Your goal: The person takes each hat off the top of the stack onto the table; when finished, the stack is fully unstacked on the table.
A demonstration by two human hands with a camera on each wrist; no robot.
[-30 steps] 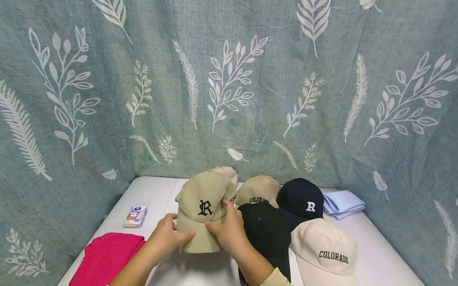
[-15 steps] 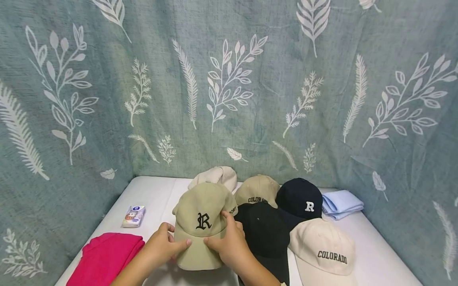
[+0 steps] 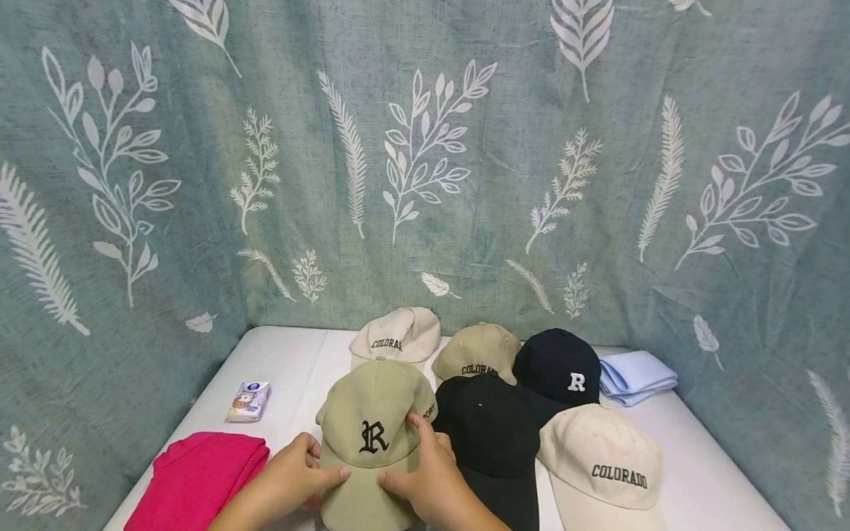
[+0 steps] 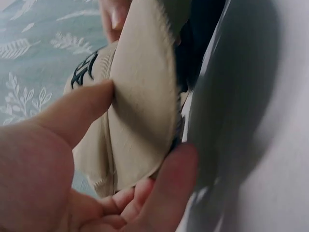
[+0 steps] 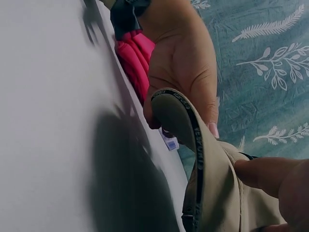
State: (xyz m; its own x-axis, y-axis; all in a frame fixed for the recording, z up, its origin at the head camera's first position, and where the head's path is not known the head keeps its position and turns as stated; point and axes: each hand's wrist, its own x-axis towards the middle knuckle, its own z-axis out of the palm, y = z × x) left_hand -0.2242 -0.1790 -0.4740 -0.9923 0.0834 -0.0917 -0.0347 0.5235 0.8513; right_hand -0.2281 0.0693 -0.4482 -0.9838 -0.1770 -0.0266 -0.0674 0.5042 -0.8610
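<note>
An olive-khaki baseball cap (image 3: 378,413) with a black embroidered R faces me, its brim toward the near edge. My left hand (image 3: 292,472) grips the brim's left side, thumb on top and fingers curled beneath, as the left wrist view shows on the brim (image 4: 140,96). My right hand (image 3: 432,472) holds the other side, thumb on the brim near the crown seam. In the right wrist view the brim's printed edge (image 5: 198,159) hangs a little above the white surface, over its shadow. Right beside the right hand lies a black cap (image 3: 488,428).
Behind stand a cream cap (image 3: 398,335), a tan cap (image 3: 474,350) and a navy cap (image 3: 558,369). Another cream cap (image 3: 604,457) lies front right, near folded blue cloth (image 3: 637,376). At left are pink cloth (image 3: 199,472) and a small tissue pack (image 3: 249,402). Patterned curtains enclose the white table (image 3: 285,354).
Both hands have lowered the khaki cap and drawn it toward me. The cream cap behind it, with its lettering, has come into view. The other caps stay put.
</note>
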